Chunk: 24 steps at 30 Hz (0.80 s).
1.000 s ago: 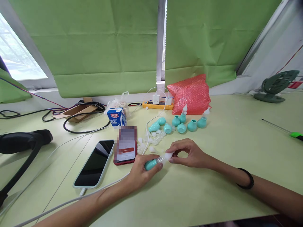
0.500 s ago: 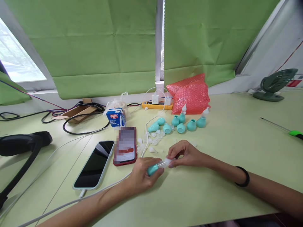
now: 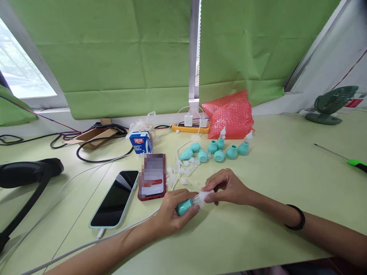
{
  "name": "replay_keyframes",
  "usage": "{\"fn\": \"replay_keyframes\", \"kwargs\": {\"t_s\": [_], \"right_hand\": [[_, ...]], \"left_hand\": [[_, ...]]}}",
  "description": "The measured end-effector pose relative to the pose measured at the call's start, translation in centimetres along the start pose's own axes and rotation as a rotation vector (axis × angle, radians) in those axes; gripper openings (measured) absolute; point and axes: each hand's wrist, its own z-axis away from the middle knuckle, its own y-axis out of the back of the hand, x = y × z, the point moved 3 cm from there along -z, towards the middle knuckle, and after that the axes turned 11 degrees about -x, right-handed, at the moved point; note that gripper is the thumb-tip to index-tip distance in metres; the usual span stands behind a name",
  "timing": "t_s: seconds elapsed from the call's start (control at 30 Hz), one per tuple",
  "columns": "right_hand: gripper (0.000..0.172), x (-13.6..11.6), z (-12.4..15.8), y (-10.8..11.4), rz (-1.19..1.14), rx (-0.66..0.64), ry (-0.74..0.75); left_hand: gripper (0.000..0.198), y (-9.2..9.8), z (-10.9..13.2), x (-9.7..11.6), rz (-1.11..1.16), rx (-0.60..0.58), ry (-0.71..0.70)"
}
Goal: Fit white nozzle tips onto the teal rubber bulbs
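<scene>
My left hand [image 3: 172, 214] is closed around a small teal rubber bulb [image 3: 183, 206] just above the pale green table [image 3: 258, 236]. A clear plastic tip [image 3: 204, 196] sticks out of the bulb, and my right hand [image 3: 226, 187] pinches that tip with thumb and forefinger. Both hands meet near the table's middle. Behind them lie several more teal bulbs [image 3: 218, 151] and loose clear plastic pieces [image 3: 180, 172].
Left of my hands lie a red phone [image 3: 152, 177] and a larger phone [image 3: 114, 198] on a white cable. Further back stand a milk carton [image 3: 141, 142], a power strip [image 3: 190, 127], pink bubble wrap [image 3: 229, 114], black cables, a green fan [image 3: 329, 105]; a screwdriver [image 3: 344, 158] lies right.
Both hands stay together on the bulb and its tip; the right fingers have shifted slightly on the clear tip. The view has barely moved.
</scene>
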Motion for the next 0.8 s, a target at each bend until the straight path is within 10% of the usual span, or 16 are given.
{"fn": "replay_keyframes", "kwargs": {"t_s": [0.37,0.8], "right_hand": [[0.020,-7.7,-2.5,9.5,0.632,0.787,0.291],[0.025,-2.1,-9.6,14.6,1.357,0.526,-0.253]], "left_hand": [[0.020,-0.1,0.2,-0.2,0.057,0.047,0.042],[0.019,-0.8,-0.1,-0.1,-0.132,-0.032,-0.036]]}}
